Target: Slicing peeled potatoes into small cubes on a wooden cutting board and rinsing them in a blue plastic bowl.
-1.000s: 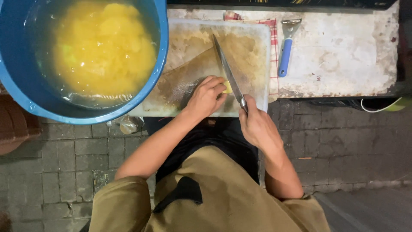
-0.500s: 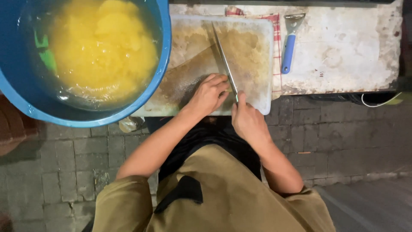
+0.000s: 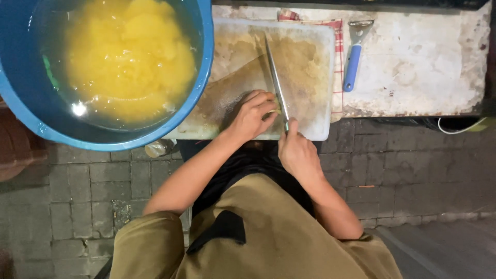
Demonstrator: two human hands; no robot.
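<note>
Two bare hands at work on a worn, stained, pale rectangular plastic cutting board [image 3: 305, 57], near its front edge.

Left hand [image 3: 253, 114]: fingers curled together, pressing down on a small yellowish piece of food [image 3: 275, 110], mostly hidden beneath the fingertips; kind of food cannot be told.

Right hand [image 3: 296, 152]: closed around the handle of a long, narrow steel-bladed knife [image 3: 274, 72]; handle hidden within the grip. Blade running away from the body across the board, tip toward the far edge, lower part touching or just beside the left fingertips and the food piece.

Large round blue plastic basin [image 3: 204, 77]: to the left of the board, overlapping its left edge; filled with water and a mass of yellow cut pieces [image 3: 129, 57], submerged.

Blue-handled peeler with a metal head [image 3: 354, 57]: lying to the right of the board, well apart from both hands, head pointing away from the body.

Red-and-white checked cloth [image 3: 337, 62]: tucked under the board's right side, a strip showing along that edge.

Weathered, whitish, chipped desk [image 3: 423, 67]: carrying board, cloth and peeler.

Grey brick-paved floor [image 3: 93, 181]: below the desk's front edge.

Olive-brown garment with a dark strap [image 3: 268, 237]: on the person's body, at bottom centre.
</note>
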